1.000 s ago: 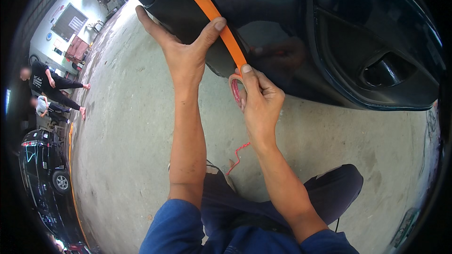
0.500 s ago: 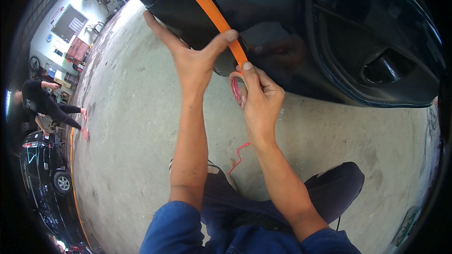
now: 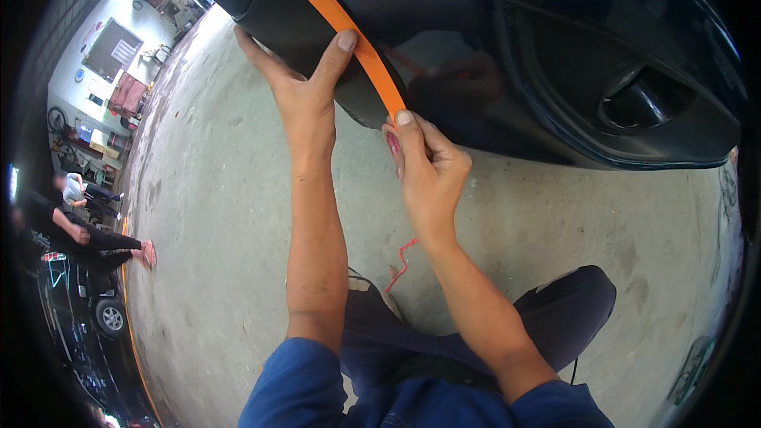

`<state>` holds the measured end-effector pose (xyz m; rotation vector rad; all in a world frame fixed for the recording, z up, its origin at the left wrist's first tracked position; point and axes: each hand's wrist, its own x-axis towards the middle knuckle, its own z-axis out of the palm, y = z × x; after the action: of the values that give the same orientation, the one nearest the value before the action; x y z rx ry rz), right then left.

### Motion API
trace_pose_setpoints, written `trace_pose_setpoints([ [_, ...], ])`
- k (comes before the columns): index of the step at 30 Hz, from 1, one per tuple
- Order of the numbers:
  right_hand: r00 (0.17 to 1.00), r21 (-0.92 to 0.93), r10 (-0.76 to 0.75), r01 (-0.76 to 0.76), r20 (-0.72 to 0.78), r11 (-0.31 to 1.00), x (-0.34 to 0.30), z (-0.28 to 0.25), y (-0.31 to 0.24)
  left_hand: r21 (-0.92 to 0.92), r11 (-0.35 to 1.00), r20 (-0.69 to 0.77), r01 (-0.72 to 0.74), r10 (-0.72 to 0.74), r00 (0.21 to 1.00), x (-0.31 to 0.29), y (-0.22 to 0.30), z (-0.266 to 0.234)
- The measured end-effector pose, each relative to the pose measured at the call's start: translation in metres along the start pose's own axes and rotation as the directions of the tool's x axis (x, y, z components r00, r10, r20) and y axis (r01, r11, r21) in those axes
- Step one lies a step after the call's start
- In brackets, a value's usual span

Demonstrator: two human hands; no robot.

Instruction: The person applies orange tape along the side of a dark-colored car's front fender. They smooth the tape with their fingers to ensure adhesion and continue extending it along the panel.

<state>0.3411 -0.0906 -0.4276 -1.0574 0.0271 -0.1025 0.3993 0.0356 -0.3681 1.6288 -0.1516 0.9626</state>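
A strip of orange masking tape (image 3: 331, 9) runs down across the dark, glossy car bumper (image 3: 452, 12). My right hand (image 3: 432, 178) pinches the tape's lower end between thumb and fingers, at the bumper's lower edge. Held in that same hand is the tape roll (image 3: 392, 143), seen nearly edge-on and partly hidden by the fingers. My left hand (image 3: 305, 107) is spread beside the strip, its thumb tip at the tape's left edge. The left index finger stretches out along the bumper's lower edge; the other left fingers are hidden.
A red cord (image 3: 403, 264) lies on the concrete floor (image 3: 214, 214) between my feet. Recessed in the bumper at right is a round lamp (image 3: 634, 105). Far left, a person in dark clothes (image 3: 99, 242) stands by a black vehicle (image 3: 71, 313), another person (image 3: 79, 189) behind.
My left thumb has slid off the middle of the tape to its left edge. The roll has turned more edge-on in my right hand. A second person has appeared at far left.
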Motion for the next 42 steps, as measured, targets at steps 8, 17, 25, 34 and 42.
trace_pose_setpoints([
  [8,0.985,-0.070,-0.166,0.163,-0.036,0.984,-0.016,0.003,0.014,-0.065,0.998,-0.026,0.027,-0.029,0.999,0.006,0.001,0.005],
  [17,0.998,0.111,0.054,-0.052,-0.017,0.992,-0.004,0.005,-0.001,-0.024,1.000,-0.022,0.011,-0.012,1.000,0.006,0.004,0.003],
  [25,0.988,0.203,0.152,-0.146,-0.014,0.968,0.004,0.008,-0.008,0.061,0.998,-0.039,0.010,-0.007,0.999,0.006,0.003,0.003],
  [34,0.985,0.244,0.172,-0.167,0.001,0.955,0.004,0.009,-0.008,0.122,0.992,-0.006,-0.032,0.033,0.999,0.005,-0.001,0.001],
  [42,0.980,0.223,0.198,-0.187,-0.031,0.957,0.002,0.011,-0.010,0.319,0.946,0.048,-0.058,0.045,0.998,-0.001,-0.005,-0.006],
])
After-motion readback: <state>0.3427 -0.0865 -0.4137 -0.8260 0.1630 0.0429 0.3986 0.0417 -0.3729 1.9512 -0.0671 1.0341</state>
